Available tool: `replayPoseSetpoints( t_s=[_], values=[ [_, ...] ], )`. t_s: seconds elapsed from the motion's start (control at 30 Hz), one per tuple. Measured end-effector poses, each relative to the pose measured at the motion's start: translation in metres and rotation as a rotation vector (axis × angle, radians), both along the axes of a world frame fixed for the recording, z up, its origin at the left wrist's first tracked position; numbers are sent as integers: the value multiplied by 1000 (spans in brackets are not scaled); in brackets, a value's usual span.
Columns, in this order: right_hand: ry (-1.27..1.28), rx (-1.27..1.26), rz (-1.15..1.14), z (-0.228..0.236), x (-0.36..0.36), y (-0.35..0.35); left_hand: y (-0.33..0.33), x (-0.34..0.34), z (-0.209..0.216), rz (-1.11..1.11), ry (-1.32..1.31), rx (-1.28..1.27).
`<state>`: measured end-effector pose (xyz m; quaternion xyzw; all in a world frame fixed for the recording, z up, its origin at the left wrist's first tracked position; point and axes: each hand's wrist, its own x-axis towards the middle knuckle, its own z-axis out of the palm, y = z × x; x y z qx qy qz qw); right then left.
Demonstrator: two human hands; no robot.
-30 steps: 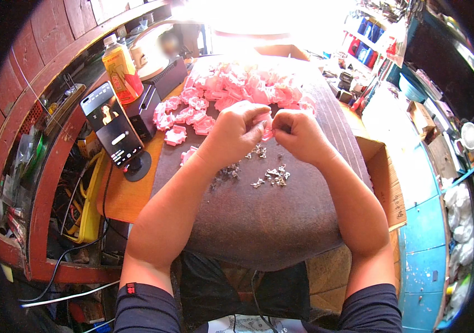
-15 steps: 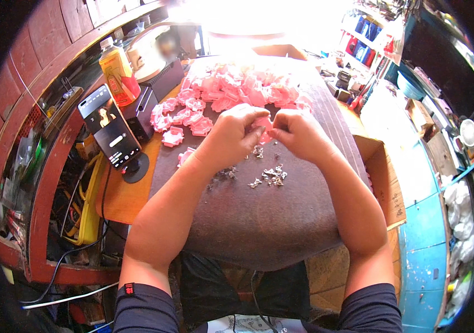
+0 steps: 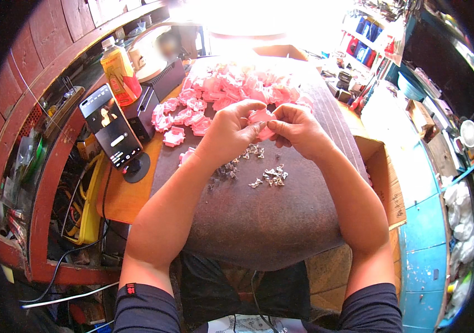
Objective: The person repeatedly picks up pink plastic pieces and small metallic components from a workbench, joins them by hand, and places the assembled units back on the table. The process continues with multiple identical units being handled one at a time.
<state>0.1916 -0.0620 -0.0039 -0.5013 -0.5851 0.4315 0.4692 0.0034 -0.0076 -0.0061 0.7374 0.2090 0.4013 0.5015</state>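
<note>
Between my two hands, above the middle of the dark mat (image 3: 248,222), is a small pink plastic part (image 3: 261,117). My left hand (image 3: 236,125) grips its left side with thumb and fingers. On the other side my right hand (image 3: 298,129) pinches it, thumb toward me. Fingers cover much of the part, so its full shape is hidden. Just below the hands lie small shiny metal pieces (image 3: 275,176) in loose clusters. Beyond them spreads a heap of similar pink plastic parts (image 3: 237,83), with several strays to the left.
A phone (image 3: 112,126) on a round stand leans at the left beside a black box (image 3: 143,111) and an orange-labelled bottle (image 3: 120,75). Right of the mat stands an open cardboard box (image 3: 389,188). Shelves with clutter line both sides.
Both hands have turned the pink part, so more of it shows between them. My right fingers have shifted their hold, and more metal pieces are visible under the hands.
</note>
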Motion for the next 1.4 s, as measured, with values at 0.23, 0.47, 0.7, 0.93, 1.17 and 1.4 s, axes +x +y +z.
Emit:
replayPoseSetpoints(
  t_s=[0.23,0.47,0.7,0.93,1.17,1.4],
  values=[
    [62,32,-1,-2,-4,-1,3,-5,3,136,177,197],
    [88,49,-41,-1,-9,-2,5,-5,2,96,88,115],
    [60,36,-54,7,-17,-9,10,-6,-3,84,85,97],
    [50,41,-45,3,-12,-6,6,-2,-5,137,102,204],
    [158,7,75,-7,-5,0,10,-3,-6,168,85,524],
    [277,-62,-44,-8,10,4,39,-25,9,235,-95,137]
  ],
)
